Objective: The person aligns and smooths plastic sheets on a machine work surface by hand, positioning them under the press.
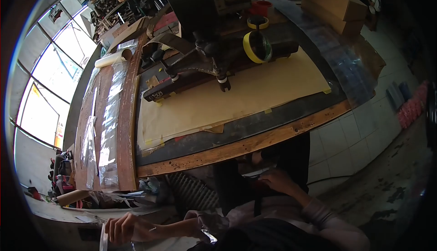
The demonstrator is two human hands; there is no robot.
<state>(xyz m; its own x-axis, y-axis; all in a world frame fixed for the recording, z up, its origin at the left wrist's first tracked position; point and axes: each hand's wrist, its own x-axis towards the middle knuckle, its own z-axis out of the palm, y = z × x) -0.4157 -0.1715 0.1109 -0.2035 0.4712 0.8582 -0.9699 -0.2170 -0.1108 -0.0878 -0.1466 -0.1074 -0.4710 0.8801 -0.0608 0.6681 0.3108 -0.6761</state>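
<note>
My left hand (125, 228) is at the lower left, its fingers curled closed round a thin, pale edge that I cannot identify. In the dim area over my lap, my right hand (274, 180) rests loosely, apparently open and empty. Beyond them, a large sheet of brown paper (232, 98) lies on the dark mat of the worktable (246, 148). Across the back of the paper runs a dark metal bar (182, 83), joined to a black bracket (205, 60). A yellow tape roll (254, 47) stands by the bar's right part.
Clear plastic strips (110, 128) and a paper roll (113, 58) lie on the left board. Cardboard boxes (332, 5) stand at the back right beside transparent sheeting (334, 60). A wooden edge (255, 145) borders the table's front. Pink wrapped material (413, 105) is at the far right.
</note>
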